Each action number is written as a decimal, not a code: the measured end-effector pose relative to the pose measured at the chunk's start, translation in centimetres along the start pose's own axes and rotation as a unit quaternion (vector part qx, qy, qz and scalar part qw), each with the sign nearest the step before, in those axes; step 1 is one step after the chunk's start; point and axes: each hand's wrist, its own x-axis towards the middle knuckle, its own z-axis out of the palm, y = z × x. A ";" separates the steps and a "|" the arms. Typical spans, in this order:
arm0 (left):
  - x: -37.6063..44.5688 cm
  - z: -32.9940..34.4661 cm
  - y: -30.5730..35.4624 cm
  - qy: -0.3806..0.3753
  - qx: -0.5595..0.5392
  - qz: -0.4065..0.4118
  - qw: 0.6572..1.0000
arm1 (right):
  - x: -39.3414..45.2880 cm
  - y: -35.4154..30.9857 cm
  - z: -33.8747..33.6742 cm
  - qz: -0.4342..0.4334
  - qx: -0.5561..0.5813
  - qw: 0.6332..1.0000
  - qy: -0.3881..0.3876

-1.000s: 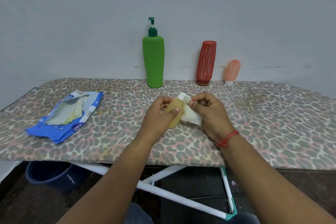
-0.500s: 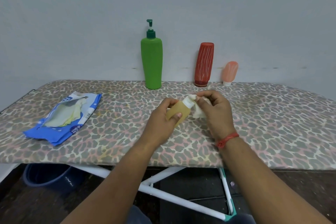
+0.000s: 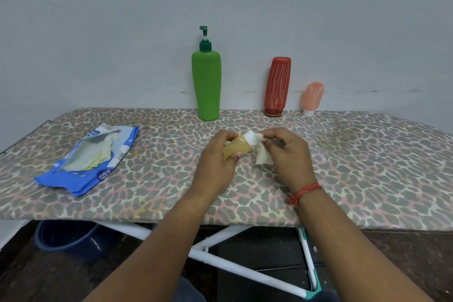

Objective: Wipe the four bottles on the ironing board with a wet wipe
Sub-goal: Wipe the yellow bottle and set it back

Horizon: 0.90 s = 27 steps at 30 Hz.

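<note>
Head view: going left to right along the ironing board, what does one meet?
Wet wipe pack → green pump bottle → left hand holding the small amber bottle → wet wipe pinched by the right hand → red bottle → small pink bottle.

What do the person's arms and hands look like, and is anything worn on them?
Both forearms are bare, with no sleeves in view. The left hand shows no ring, watch or band. The right hand has a red thread bracelet wound round the wrist. No gloves are worn.
</note>
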 end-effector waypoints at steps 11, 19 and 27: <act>-0.2 -0.1 0.2 -0.055 -0.043 -0.002 0.998 | 0.2 0.3 -0.2 0.042 0.049 0.998 0.024; 0.2 0.7 0.0 -0.094 -0.016 -0.017 0.995 | 0.3 0.4 -0.1 0.110 0.169 0.979 -0.025; 0.1 1.0 0.5 -0.140 -0.025 -0.035 0.989 | 0.0 0.0 0.0 0.073 0.150 0.985 -0.050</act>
